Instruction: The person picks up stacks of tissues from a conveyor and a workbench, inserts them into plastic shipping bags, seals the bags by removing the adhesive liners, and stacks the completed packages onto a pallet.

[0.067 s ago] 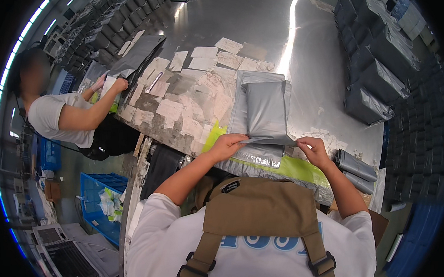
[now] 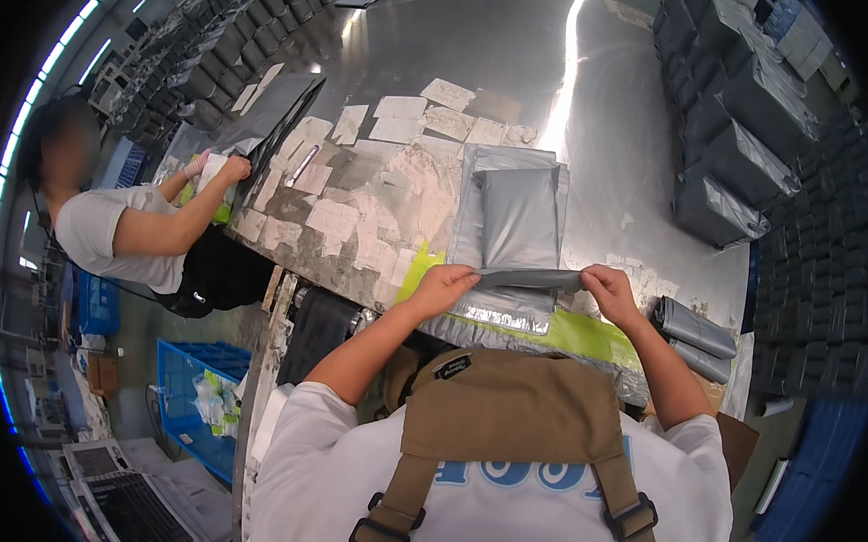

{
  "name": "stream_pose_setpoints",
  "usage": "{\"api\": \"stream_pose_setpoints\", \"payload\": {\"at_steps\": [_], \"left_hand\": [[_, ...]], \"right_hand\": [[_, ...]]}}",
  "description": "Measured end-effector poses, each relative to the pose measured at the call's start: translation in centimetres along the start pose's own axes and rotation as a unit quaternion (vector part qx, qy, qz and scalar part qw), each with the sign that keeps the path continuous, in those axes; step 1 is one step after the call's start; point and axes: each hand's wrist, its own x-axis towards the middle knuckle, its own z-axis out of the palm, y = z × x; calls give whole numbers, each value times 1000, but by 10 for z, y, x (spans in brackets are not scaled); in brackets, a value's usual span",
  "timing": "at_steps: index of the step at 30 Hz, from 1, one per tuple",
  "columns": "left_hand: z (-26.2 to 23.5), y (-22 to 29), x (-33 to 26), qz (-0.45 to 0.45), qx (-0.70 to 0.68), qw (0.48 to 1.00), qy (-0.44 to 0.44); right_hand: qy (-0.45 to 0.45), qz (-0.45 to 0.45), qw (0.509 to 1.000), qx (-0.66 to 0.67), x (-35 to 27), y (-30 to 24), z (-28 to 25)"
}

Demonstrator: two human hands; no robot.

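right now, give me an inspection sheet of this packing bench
surface: shiny metal table, patched with torn paper label remnants; yellow-green strip along the near edge
job's things: grey poly mailer lying flat on a stack of the same; its near flap is pinched at both ends
clutter: rolled grey bags by the right hand; stacked filled grey parcels far right
grippers: left hand and right hand both grip the flap
cables: nothing seen
surroundings: a co-worker at the left edge handling a dark bag; blue crate on the floor
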Motion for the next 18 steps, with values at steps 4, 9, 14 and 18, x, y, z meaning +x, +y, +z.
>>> {"api": "stream_pose_setpoints", "payload": {"at_steps": [4,9,14,18], "left_hand": [[2,-22,15,-110,-125,985,52],[34,-14,30,-168,-141,964,148],[39,3,37,-31,120,947,296],[33,-7,53,-3,91,963,254]], "right_hand": [[54,80,980,173,31,17,25],[138,219,965,49,44,54,62],[271,111,938,-184,53,13,53],[253,71,958,112,63,44,60]]}}
